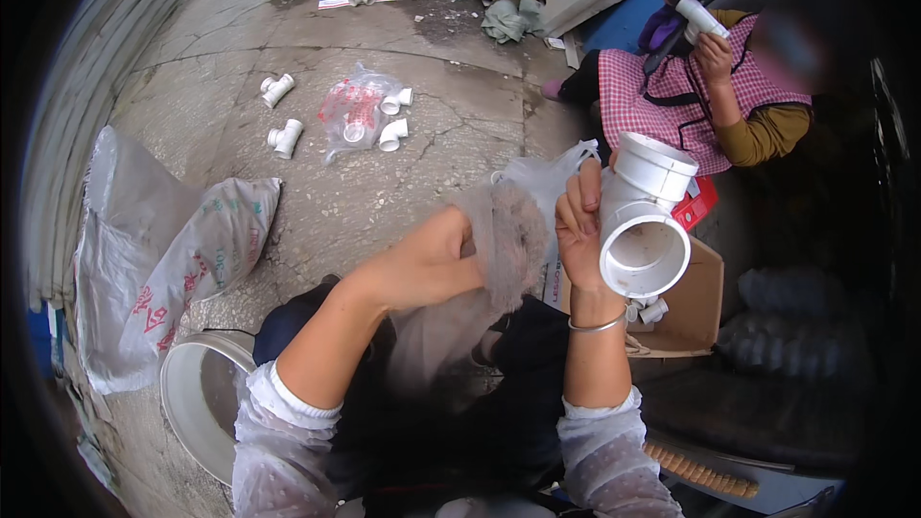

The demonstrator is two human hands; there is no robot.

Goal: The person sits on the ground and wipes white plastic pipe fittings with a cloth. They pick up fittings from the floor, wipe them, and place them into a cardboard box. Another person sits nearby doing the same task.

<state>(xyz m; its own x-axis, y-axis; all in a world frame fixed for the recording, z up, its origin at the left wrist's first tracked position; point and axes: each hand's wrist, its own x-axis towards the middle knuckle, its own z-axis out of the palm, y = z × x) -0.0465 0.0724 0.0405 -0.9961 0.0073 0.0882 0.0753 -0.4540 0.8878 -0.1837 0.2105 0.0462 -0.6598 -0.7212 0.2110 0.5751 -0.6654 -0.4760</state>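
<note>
A large white plastic pipe tee (640, 191) is held up in my right hand (579, 234), one round mouth facing me. Smudges mark the inside of that mouth. Bunched in my left hand (424, 259) is a thin greyish cloth (507, 248), blurred, its lower end hanging over my lap. The cloth is apart from the tee. Behind my right hand lies a clear plastic bag (550, 176). Below the tee, an open cardboard box (694, 302) holds small white pipe fittings (653, 311).
Several white fittings (286, 139) and a clear bag with red print (352, 106) lie on the cracked floor. A woven sack (209, 252) and a white bucket (173, 388) stand left. At right a seated person (662, 101) holds a white fitting (701, 16) and purple cloth (658, 29).
</note>
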